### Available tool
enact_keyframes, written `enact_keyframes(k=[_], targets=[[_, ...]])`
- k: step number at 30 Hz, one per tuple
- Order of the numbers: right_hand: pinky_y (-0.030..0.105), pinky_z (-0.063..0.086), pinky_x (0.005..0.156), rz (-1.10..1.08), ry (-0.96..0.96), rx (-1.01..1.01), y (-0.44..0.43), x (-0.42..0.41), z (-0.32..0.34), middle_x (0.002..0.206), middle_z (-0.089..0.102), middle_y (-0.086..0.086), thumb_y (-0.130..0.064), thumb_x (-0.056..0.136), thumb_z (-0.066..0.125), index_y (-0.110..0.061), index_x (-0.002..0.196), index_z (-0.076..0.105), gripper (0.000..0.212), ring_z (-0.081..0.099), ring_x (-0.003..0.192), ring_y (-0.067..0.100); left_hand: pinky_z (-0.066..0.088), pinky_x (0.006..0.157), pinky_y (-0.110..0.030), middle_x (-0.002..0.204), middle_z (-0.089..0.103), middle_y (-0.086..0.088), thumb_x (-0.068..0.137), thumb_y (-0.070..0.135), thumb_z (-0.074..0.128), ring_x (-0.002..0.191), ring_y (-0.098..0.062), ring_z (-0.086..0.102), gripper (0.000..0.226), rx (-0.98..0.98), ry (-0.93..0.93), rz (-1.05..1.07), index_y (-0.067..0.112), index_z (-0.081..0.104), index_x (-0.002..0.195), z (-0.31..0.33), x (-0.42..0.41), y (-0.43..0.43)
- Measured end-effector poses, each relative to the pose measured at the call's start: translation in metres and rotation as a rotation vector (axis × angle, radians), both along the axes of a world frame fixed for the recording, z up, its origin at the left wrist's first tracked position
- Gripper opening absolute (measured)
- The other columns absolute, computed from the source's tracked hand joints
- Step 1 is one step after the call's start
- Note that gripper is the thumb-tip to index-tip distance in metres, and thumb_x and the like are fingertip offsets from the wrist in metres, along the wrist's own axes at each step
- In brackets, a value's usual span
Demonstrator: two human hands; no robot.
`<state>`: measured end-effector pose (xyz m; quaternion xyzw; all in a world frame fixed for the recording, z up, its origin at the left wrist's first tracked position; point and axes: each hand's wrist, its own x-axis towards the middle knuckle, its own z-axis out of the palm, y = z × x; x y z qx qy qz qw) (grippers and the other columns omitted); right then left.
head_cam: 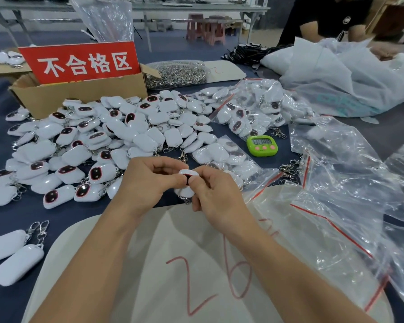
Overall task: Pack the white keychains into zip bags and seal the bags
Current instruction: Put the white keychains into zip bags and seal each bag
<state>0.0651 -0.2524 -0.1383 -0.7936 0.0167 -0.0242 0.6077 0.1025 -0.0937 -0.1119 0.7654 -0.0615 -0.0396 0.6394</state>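
Left hand (149, 180) and right hand (216, 194) both closed in pinch grip on one white keychain (187, 174), held above desk (75, 212), near loose pile (103, 136). Long axis runs away-to-near, clasp end hanging toward person. Empty zip bags (331, 183) lie to right; right hand nearer

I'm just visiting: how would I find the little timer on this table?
Start at the cardboard box with the red sign. Go right past the heap of white keychains. The timer lies beyond it: the only bright green thing, with pink buttons.
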Motion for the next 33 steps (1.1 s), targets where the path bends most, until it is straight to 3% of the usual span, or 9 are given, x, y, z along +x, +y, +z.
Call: enact_keyframes(k=[3, 5, 7, 12, 16, 20, 25, 30, 33], targets=[[0.025, 0.045, 0.053, 0.03, 0.032, 0.034, 0.002, 0.001, 0.001, 0.054, 0.063, -0.005, -0.015, 0.093, 0.056, -0.022, 0.095, 0.07, 0.017, 0.055, 0.049, 0.006, 0.058, 0.072, -0.028, 0.076, 0.077, -0.008, 0.072, -0.006, 0.084, 0.069, -0.015, 0.07, 0.028, -0.004, 0.002, 0.071, 0.022, 0.083, 0.078, -0.001, -0.001, -0.004], [0.032, 0.049, 0.058, 0.055, 0.04, 0.023, 0.002, 0.002, 0.002, 0.057, 0.066, 0.0, -0.02, 0.084, 0.054, -0.023, 0.095, 0.07, 0.019, 0.056, 0.05, 0.009, 0.056, 0.072, -0.031, 0.072, 0.077, -0.006, 0.07, -0.006, 0.085, 0.066, -0.016, 0.068, 0.035, 0.008, -0.018, 0.151, 0.029, 0.081, 0.07, -0.003, -0.002, -0.009], [0.031, 0.048, 0.056, 0.046, 0.046, 0.027, 0.001, 0.003, 0.002, 0.057, 0.067, 0.002, -0.023, 0.084, 0.055, -0.022, 0.092, 0.07, 0.016, 0.056, 0.048, 0.009, 0.056, 0.071, -0.031, 0.071, 0.077, -0.004, 0.071, -0.005, 0.085, 0.066, -0.016, 0.069, 0.034, 0.02, -0.028, 0.184, 0.029, 0.08, 0.069, -0.006, -0.003, -0.012], [0.029, 0.047, 0.055, 0.014, 0.04, 0.042, -0.001, 0.002, 0.002, 0.056, 0.067, 0.004, -0.019, 0.095, 0.06, -0.021, 0.09, 0.068, 0.009, 0.056, 0.046, 0.009, 0.055, 0.072, -0.015, 0.082, 0.079, -0.002, 0.076, -0.006, 0.081, 0.075, -0.011, 0.073, 0.044, -0.053, 0.042, 0.056, 0.027, 0.076, 0.106, -0.002, -0.001, -0.006], [0.02, 0.044, 0.05, 0.038, 0.03, 0.071, 0.0, 0.002, 0.004, 0.061, 0.068, -0.005, -0.012, 0.086, 0.07, -0.02, 0.092, 0.068, 0.01, 0.057, 0.048, 0.009, 0.058, 0.083, -0.031, 0.092, 0.079, -0.011, 0.077, -0.007, 0.077, 0.08, -0.021, 0.074, 0.036, -0.212, 0.132, 0.068, 0.02, 0.079, 0.1, 0.002, 0.0, -0.008], [0.024, 0.04, 0.051, 0.03, 0.031, 0.103, 0.0, 0.002, 0.005, 0.055, 0.061, -0.007, -0.018, 0.081, 0.068, -0.015, 0.086, 0.068, 0.006, 0.049, 0.047, 0.009, 0.059, 0.081, -0.032, 0.098, 0.079, -0.011, 0.08, -0.005, 0.075, 0.084, -0.023, 0.075, 0.029, -0.312, 0.184, 0.058, 0.018, 0.079, 0.097, 0.004, -0.002, -0.01], [0.034, 0.036, 0.057, 0.019, 0.059, 0.251, 0.004, 0.001, 0.004, 0.061, 0.056, 0.005, -0.02, 0.07, 0.069, -0.003, 0.088, 0.07, 0.025, 0.044, 0.054, 0.016, 0.058, 0.072, -0.021, 0.096, 0.079, -0.008, 0.066, 0.0, 0.077, 0.087, -0.018, 0.074, 0.038, -0.237, 0.175, -0.147, 0.021, 0.082, 0.097, 0.005, -0.003, -0.006], [0.028, 0.037, 0.047, 0.044, 0.061, 0.162, 0.006, 0.002, 0.003, 0.055, 0.056, 0.001, -0.021, 0.073, 0.069, -0.009, 0.085, 0.07, 0.017, 0.045, 0.048, 0.013, 0.056, 0.072, -0.022, 0.093, 0.078, -0.006, 0.067, 0.01, 0.067, 0.086, -0.016, 0.072, 0.035, -0.149, 0.189, -0.191, 0.023, 0.082, 0.096, 0.004, -0.003, -0.008], [0.044, 0.051, 0.056, 0.016, 0.028, 0.021, 0.009, 0.002, 0.004, 0.067, 0.067, 0.01, -0.031, 0.079, 0.07, -0.017, 0.086, 0.069, 0.015, 0.055, 0.057, 0.018, 0.059, 0.068, -0.027, 0.097, 0.078, -0.013, 0.074, 0.007, 0.071, 0.086, -0.024, 0.073, 0.03, -0.201, 0.257, -0.135, 0.021, 0.083, 0.098, 0.004, -0.001, -0.006]])
